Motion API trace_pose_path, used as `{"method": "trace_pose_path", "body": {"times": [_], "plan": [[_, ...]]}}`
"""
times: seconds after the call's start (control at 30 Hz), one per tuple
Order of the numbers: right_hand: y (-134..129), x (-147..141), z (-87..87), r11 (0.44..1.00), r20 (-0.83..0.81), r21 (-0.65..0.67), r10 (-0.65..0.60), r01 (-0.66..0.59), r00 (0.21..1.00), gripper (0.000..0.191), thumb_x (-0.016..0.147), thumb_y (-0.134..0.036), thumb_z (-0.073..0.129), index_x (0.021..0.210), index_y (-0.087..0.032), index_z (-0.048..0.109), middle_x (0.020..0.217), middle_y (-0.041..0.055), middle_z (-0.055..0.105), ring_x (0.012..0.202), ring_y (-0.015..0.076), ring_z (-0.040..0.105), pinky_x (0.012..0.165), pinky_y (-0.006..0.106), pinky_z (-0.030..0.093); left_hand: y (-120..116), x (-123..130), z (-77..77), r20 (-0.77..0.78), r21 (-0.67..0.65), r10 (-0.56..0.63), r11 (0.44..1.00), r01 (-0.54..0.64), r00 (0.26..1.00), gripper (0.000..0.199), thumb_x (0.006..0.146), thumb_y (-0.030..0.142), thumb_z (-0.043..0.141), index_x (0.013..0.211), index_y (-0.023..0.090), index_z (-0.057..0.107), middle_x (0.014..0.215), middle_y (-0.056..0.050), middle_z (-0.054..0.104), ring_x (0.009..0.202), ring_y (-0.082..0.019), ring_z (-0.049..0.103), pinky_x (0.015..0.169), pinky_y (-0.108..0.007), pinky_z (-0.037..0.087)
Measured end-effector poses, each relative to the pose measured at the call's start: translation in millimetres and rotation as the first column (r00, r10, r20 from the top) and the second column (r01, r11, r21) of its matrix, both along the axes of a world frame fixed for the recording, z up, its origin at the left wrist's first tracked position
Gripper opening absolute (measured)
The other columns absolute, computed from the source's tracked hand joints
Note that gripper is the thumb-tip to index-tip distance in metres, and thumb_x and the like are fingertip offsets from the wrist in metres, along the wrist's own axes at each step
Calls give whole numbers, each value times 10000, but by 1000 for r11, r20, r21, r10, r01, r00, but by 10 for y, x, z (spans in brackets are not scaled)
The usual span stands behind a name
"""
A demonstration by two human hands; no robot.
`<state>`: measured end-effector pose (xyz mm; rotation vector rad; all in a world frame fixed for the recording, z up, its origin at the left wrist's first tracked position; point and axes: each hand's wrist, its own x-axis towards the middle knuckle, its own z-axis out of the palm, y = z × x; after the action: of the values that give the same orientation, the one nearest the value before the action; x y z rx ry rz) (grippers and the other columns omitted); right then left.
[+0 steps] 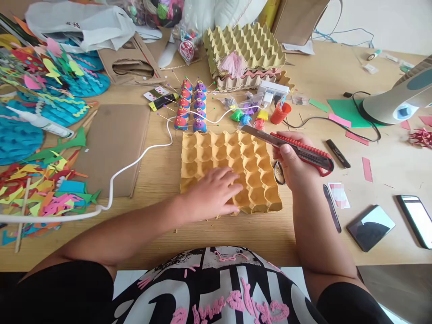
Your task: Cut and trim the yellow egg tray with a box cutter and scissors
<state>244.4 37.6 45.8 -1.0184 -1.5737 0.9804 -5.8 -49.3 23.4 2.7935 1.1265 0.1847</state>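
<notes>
A slim utility knife with a red ribbed edge and a dark body [305, 152] is gripped in the right hand [293, 156]; the handle is enclosed by the fingers and the thumb is set against its near side. Nothing is gripped in the left hand [216, 191], which is placed palm down, fingers spread, on a rectangular yellow moulded-pulp egg tray [256, 180], located left of the knife grip.

Step in hand: judged to be the positioning of the knife, with the tray steadied for cutting. For the next move, the cutting edge is likely to need lowering onto a selected line, with the left fingers kept clear of its path. Contact between knife and tray cannot be confirmed.

Orientation: the knife's long axis is set diagonally. The extended grey metal blade [258, 134] is pointed leftward and away from the body, over the tray's far right part; the tail end is directed rightward and nearer. The tray is laid flat on the pale wooden table [165, 175], its longer axis apparently running left to right. A small red cup [281, 113] is positioned beyond the grip.
</notes>
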Motion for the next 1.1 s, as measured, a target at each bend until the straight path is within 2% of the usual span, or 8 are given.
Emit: {"method": "trace_pose_path", "body": {"times": [0.07,0.2,0.33,0.47,0.57,0.77,0.9,1.1], "plan": [[-20,3,49,1000,-53,-8,30,-30,998,529,837,-743,772,1153,-322,719,892,7,713,724,164,652,674,354,572,-141,36,-73,7,9,28,1000,-28,1000,734,915,685,727,1442,179,654,1608,-205,520,1531,-429,415,1235,-628,400],[-91,35,142,993,-25,-60,105,-106,994,489,831,-671,823,1138,-300,741,767,-14,663,645,152,611,605,333,530,-219,14,-180,38,-43,62,997,-60,997,419,937,580,754,1153,222,777,1522,-140,612,1572,-411,365,1282,-676,321],[-129,104,178,979,-28,-102,172,-174,985,421,770,-581,910,1049,-298,770,854,-1,695,657,141,579,565,310,469,-190,-78,-137,58,-68,56,996,-52,997,296,923,493,787,1030,217,781,1392,-100,684,1557,-396,381,1290,-675,321],[-132,98,260,955,-185,-126,245,-270,952,367,775,-588,893,812,-267,718,670,-22,592,590,125,455,497,295,330,-148,-66,-61,58,-50,14,999,-11,998,428,891,607,789,955,187,746,1281,-89,709,1538,-403,396,1305,-661,305],[-122,82,339,940,-246,-172,248,-293,937,377,716,-496,942,766,-272,643,670,-40,544,613,124,441,505,290,329,-143,8,-34,38,1,7,1000,-7,999,402,920,572,770,1013,183,728,1140,-77,717,1373,-352,550,1266,-608,377],[-80,141,348,938,-166,-280,165,-207,972,416,713,-562,920,914,-302,666,825,-18,584,676,138,523,572,312,477,-330,184,-55,21,225,24,974,-28,999,82,1017,240,647,973,178,677,1040,-62,709,1088,-254,672,945,-400,569],[-83,118,291,960,-136,-249,98,-130,986,342,798,-559,856,908,-291,673,786,-18,557,654,132,505,570,315,462,-466,292,-160,106,365,-89,930,44,990,190,1045,191,601,1216,183,684,1210,-60,741,1166,-247,674,887,-361,567],[-156,58,211,987,39,-142,75,-69,996,400,809,-585,878,981,-282,681,842,-5,634,710,153,590,607,336,497,-461,294,-219,172,291,-101,955,47,980,230,1063,199,582,1267,169,682,1197,-53,759,1144,-217,682,900,-343,578]]}}
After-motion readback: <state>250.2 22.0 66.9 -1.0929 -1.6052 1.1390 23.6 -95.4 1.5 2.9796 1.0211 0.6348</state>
